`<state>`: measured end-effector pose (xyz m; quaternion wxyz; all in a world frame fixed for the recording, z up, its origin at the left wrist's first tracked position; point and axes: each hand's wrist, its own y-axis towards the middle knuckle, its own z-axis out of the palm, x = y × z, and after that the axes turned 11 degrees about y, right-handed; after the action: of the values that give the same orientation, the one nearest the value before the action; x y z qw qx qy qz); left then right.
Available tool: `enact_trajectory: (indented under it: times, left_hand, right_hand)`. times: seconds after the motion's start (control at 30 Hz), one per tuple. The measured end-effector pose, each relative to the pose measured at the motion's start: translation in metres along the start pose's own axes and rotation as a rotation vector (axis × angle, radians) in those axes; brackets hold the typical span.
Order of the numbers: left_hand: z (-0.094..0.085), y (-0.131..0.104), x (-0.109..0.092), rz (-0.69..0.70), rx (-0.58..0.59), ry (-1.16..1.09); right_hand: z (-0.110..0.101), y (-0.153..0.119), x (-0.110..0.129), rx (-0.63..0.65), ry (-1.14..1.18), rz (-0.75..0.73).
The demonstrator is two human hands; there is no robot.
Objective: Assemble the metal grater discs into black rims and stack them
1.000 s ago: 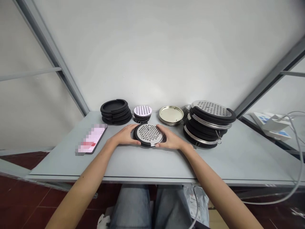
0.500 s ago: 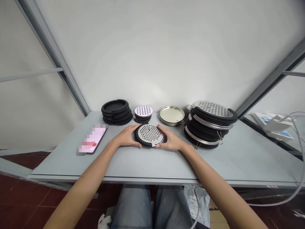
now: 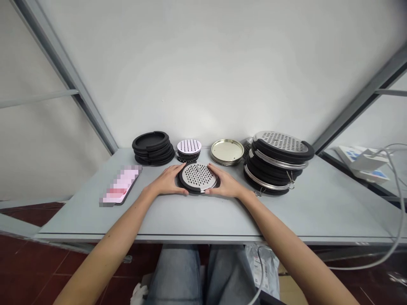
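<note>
A round perforated metal disc with a black rim partly around it lies flat on the grey table in front of me. My left hand grips its left edge, thumb at the near side and fingers at the far side. Around the right edge is my right hand, its thumb against the near rim. Bare silver edge shows at the near right, beside my right thumb. Behind the disc sit a small stack with a pale slotted disc on top and a stack of gold-coloured round lids.
Black round trays are stacked at the back left, with a phone nearer me. At the right stands a tall, leaning stack of black-rimmed perforated discs with wire clasps. A white cable hangs past the table's right side.
The whole view has shifted slightly. Both hands stay around the perforated disc, which lies in much the same place.
</note>
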<state>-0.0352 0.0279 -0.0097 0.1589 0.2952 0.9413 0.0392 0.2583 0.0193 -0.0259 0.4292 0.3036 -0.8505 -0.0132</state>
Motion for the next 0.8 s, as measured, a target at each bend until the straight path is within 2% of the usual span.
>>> enact_trajectory:
  times: [0.2, 0.53, 0.8]
  left_hand:
    - [-0.004, -0.001, 0.0, 0.036, 0.031, 0.025]
    - [-0.007, -0.004, -0.008, 0.044, 0.015, 0.01]
    - [-0.006, -0.003, -0.024, 0.062, -0.016, -0.011]
  right_hand:
    - [-0.004, 0.0, -0.001, 0.05, 0.015, -0.007]
    - [-0.003, 0.001, 0.001, 0.045, 0.015, -0.014]
    - [-0.002, 0.001, -0.003, 0.021, 0.026, -0.025]
